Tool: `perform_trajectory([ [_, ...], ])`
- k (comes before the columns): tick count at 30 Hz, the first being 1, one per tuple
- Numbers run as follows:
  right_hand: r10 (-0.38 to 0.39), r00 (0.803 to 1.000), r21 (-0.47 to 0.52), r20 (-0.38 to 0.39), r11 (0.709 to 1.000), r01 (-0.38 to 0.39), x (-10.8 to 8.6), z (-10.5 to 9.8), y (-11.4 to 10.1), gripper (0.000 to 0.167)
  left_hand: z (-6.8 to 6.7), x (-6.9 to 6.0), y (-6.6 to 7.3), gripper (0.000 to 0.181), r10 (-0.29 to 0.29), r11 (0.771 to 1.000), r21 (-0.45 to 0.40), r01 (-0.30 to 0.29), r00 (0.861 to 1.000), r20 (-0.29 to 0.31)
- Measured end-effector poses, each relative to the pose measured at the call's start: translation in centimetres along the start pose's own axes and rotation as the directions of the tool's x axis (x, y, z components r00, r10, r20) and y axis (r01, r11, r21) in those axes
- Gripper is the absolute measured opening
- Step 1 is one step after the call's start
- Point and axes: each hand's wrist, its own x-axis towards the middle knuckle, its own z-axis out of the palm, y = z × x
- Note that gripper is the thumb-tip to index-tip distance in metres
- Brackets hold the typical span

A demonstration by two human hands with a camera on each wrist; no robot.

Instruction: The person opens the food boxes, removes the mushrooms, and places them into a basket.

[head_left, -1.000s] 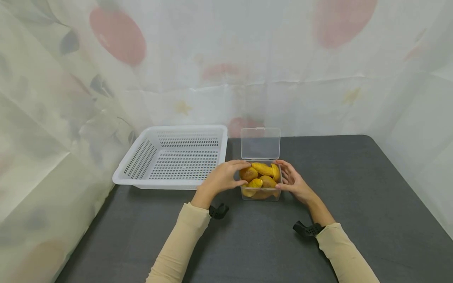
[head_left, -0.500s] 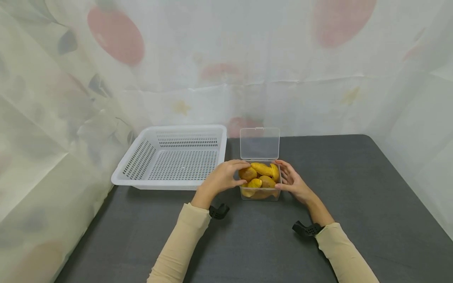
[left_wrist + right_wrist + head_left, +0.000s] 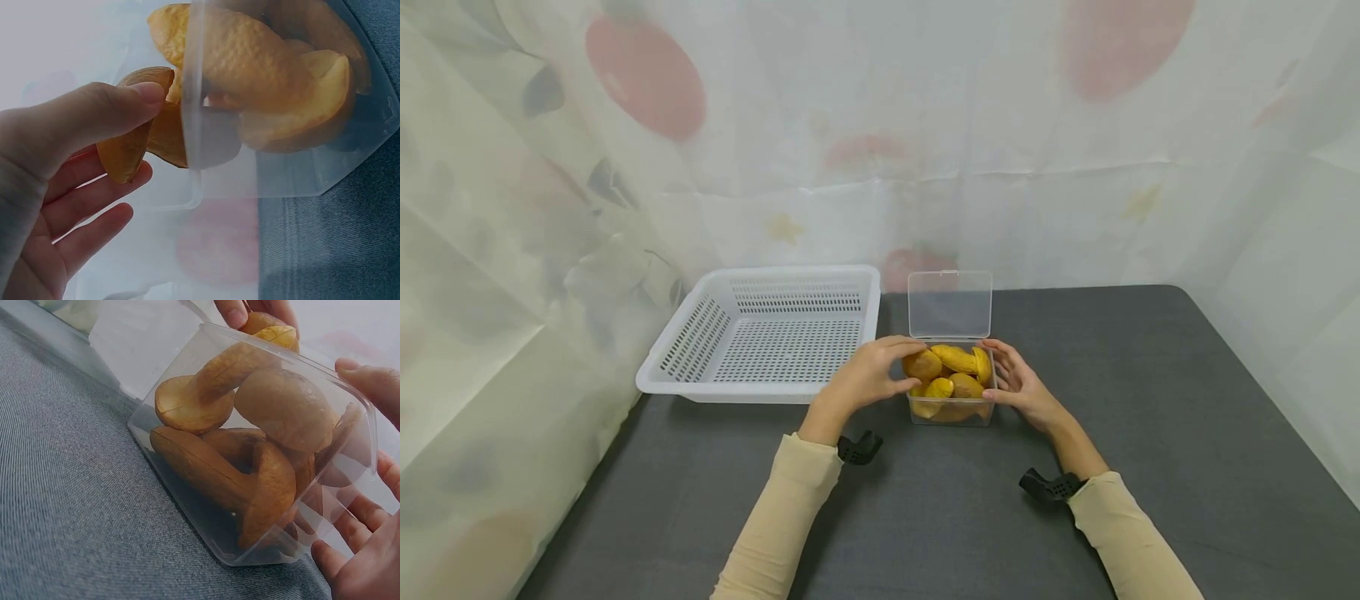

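A clear plastic box [image 3: 951,401] full of yellow-brown mushrooms [image 3: 956,358] stands on the table, its hinged lid [image 3: 951,305] raised at the back. My left hand [image 3: 867,375] reaches over the box's left side and pinches a mushroom [image 3: 124,150] by its brown cap, thumb on one side and fingers on the other. That mushroom sits at the box's mouth, partly above the rim. On the opposite side my right hand [image 3: 1028,393] grips the box, thumb at the front right rim and fingers along the right wall. In the right wrist view several mushrooms [image 3: 281,409] show through the clear wall.
A white slotted plastic basket [image 3: 700,387] stands left of the box, close to my left hand, with nothing in it. Dark grey cloth covers the table [image 3: 940,517]. A printed curtain [image 3: 1037,225] hangs behind the table's far edge.
My left hand has shifted slightly left and up, and the mushroom in its fingers has moved with it. The right hand, box and basket look unmoved.
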Motion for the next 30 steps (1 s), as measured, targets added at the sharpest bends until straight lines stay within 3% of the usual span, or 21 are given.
perform_trajectory([
  [9,0.015,1.0,-0.017,-0.007,1.0,-0.015,0.0,0.1,-0.1,0.081,-0.8,-0.6,-0.1,0.048,-0.011,0.998,-0.068,0.006,0.998,-0.064],
  [21,-0.003,1.0,-0.004,0.0,1.0,0.003,0.0,0.0,0.1,0.08,-1.7,-1.6,-0.4,0.049,0.004,0.999,-0.051,-0.012,0.99,-0.141],
  [30,-0.008,1.0,-0.013,-0.002,1.0,0.008,0.0,-0.1,0.3,0.078,-2.3,-2.7,-1.4,0.05,-0.017,0.998,-0.069,0.002,0.973,-0.228],
])
